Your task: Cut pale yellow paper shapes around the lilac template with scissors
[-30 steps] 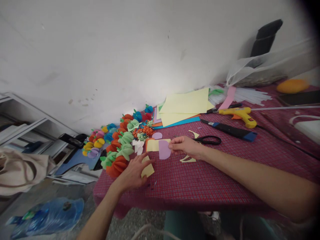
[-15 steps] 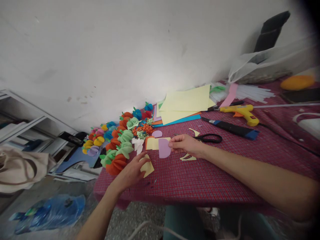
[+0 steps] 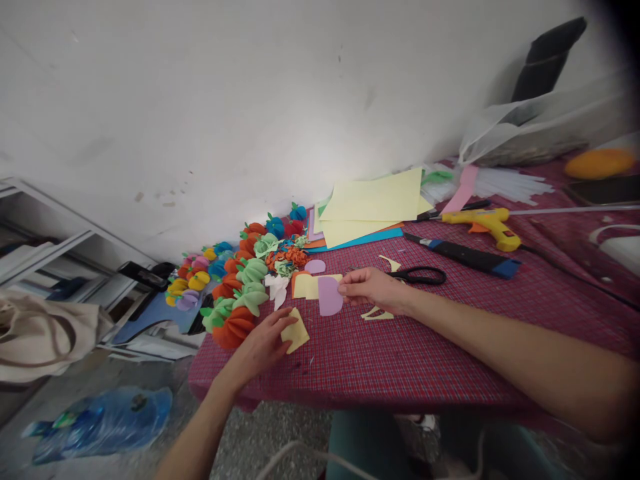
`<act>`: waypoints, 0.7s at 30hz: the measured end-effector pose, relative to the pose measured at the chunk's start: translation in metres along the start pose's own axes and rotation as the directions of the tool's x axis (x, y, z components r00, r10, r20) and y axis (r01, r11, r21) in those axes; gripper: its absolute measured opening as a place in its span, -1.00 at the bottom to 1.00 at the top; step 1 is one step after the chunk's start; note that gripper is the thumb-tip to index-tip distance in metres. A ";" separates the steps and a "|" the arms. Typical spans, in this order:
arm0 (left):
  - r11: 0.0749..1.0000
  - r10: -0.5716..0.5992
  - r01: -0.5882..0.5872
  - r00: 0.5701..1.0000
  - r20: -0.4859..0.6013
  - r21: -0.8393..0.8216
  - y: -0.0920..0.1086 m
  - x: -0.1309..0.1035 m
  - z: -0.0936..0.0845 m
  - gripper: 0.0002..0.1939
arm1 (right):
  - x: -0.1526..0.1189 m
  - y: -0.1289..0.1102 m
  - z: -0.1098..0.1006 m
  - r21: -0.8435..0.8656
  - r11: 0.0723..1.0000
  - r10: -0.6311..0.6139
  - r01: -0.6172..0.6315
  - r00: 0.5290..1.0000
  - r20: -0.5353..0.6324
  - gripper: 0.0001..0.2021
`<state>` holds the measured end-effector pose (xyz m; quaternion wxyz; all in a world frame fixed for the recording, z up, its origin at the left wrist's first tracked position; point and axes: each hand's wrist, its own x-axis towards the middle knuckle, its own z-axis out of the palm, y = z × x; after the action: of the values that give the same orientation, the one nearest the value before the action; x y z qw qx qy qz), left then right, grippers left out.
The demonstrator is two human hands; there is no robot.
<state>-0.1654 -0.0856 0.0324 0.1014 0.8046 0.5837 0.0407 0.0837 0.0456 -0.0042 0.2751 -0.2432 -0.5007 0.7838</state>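
Observation:
My right hand pinches the right edge of a purple paper piece with a rounded side between thumb and fingertips. That piece overlaps the right end of a row of yellow paper pieces. My left hand is at the table's left front, its thumb and fingers closed around the left side of a yellow paper piece. Another purple rounded piece lies just behind the row. Scissors with black handles rest beyond my right hand, which partly covers their blades.
Colourful paper pumpkins crowd the table's left edge. Yellow sheets are stacked against the wall. At the right lie a black-and-blue tool and a yellow glue gun with its cable. Yellow scraps lie near my right wrist.
The whole view has shifted very slightly. Both hands keep nearly the same positions, and the purple piece stays in my right fingertips.

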 end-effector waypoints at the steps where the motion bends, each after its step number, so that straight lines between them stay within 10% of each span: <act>1: 1.000 0.005 -0.005 1.000 0.001 0.000 0.000 0.000 0.001 -0.55 | 0.000 0.000 0.000 0.000 1.000 -0.002 0.002 1.000 0.000 -0.80; 14: 0.965 0.086 -0.083 0.996 -0.002 0.248 0.002 0.002 -0.028 -0.77 | 0.000 0.000 0.000 0.005 1.000 -0.006 0.006 1.000 0.004 -0.77; 21: 0.995 -0.084 0.082 0.996 -0.030 -0.050 -0.004 -0.016 -0.069 -0.77 | 0.003 0.004 -0.004 -0.002 1.000 -0.012 0.012 1.000 0.024 -0.79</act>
<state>-0.1872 -0.0919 0.1001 0.1130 0.7762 0.6170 0.0635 0.0838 0.0488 -0.0098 0.2736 -0.2308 -0.5064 0.7845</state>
